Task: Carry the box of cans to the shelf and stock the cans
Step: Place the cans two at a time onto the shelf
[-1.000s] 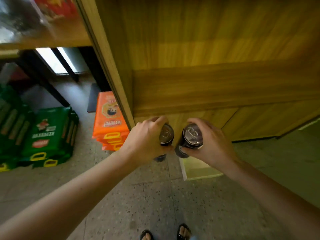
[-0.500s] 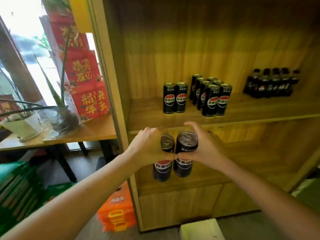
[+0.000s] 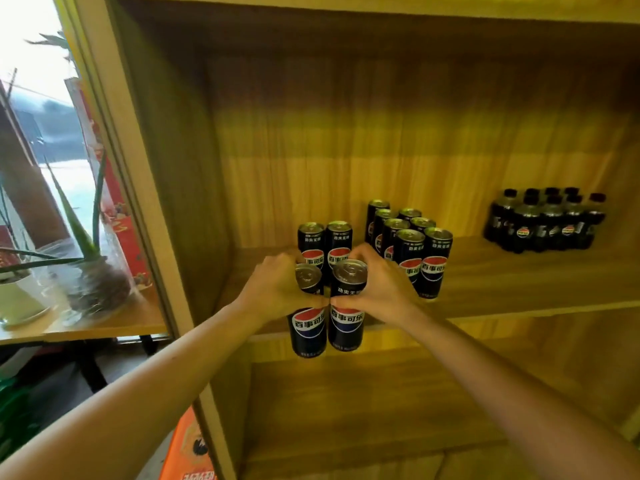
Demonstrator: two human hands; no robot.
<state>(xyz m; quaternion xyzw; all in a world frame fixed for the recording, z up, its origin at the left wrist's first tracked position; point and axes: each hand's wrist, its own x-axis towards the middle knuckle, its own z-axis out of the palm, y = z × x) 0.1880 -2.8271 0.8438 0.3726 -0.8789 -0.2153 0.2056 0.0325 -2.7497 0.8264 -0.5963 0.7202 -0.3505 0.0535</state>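
Clasping cans [image 3: 346, 327], left hand [image 3: 277, 285] and right hand [image 3: 381, 289] hide their middles.

The left hand [image 3: 277, 285] grips one black can [image 3: 308, 320] and the right hand [image 3: 379, 287] grips another [image 3: 347, 313] — both upright, side by side, held in front of the wooden shelf's [image 3: 502, 289] front edge. On the shelf stand two cans [image 3: 325, 242] just behind the hands, a cluster of cans [image 3: 410, 244] to their right, and — well apart at far right — a pack of dark bottles [image 3: 545, 221].
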